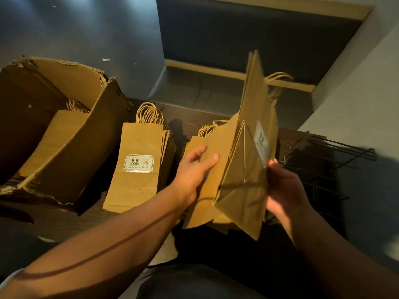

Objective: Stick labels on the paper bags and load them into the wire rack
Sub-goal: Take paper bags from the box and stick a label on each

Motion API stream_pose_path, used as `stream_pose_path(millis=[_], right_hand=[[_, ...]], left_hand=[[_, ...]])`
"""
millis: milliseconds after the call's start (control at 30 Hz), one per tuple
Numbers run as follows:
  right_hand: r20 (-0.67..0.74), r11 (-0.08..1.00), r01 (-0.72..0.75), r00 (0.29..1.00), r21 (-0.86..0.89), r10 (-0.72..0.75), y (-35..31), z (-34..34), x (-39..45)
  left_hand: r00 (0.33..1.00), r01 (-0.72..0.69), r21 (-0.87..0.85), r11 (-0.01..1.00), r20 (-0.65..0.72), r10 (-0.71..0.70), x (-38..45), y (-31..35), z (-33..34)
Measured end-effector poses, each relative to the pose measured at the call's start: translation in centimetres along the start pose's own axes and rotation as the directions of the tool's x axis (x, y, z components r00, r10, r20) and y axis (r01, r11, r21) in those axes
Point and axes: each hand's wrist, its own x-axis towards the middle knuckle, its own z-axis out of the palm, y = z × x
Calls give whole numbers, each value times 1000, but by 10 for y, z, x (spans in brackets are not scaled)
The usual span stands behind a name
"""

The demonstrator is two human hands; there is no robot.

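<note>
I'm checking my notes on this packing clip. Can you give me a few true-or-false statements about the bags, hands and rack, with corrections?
1. The right hand holds the raised bag on edge. True.
2. The raised bag carries no label. False: a label shows on its side.
3. The left hand rests on the stack under the raised bag. True.
4. The wire rack lies left of the cardboard box. False: it sits at the far right.

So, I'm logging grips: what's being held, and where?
A labelled paper bag, raised on edge: right hand grips its lower right edge; left hand lies flat on its side.
</note>
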Motion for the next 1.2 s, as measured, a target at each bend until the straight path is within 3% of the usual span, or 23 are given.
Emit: stream_pose_path(millis=[133,267,400,533,633,800,933,1067,1200], right_hand=[[-130,997,71,989,30,-67,-11,-17,0],[-238,999,37,971,16,-32,-14,-24,9],[-347,969,-44,937,-244,-45,-3,-30,27],[-296,859,-123,954,-498,-36,18,-33,50],[-359,868,-138,932,-477,-49,33,-33,70],[-450,711,-281,891,-645,-56,64,-39,80],[-548,675,-421,836,-605,30,84,-40,82],[-585,606,-478,810,-636,24,96,-46,77],[-555,580,-479,830,-659,56,104,-56,80]], left_hand=[[988,-18,245,969,-144,54,23,-6,-27],[984,-58,490,870,-119,133,36,-13,-41],[994,-10,454,891,-90,57,34,-6,-40],[985,63,338,939,-175,-4,30,-1,-43],[982,69,300,951,-187,-13,34,-8,-52],[988,93,575,813,-157,-2,35,-30,-65],[979,185,588,788,-176,-99,35,-45,-69],[970,242,663,708,-170,-173,37,-58,-77],[964,263,731,629,-174,-201,40,-71,-81]])
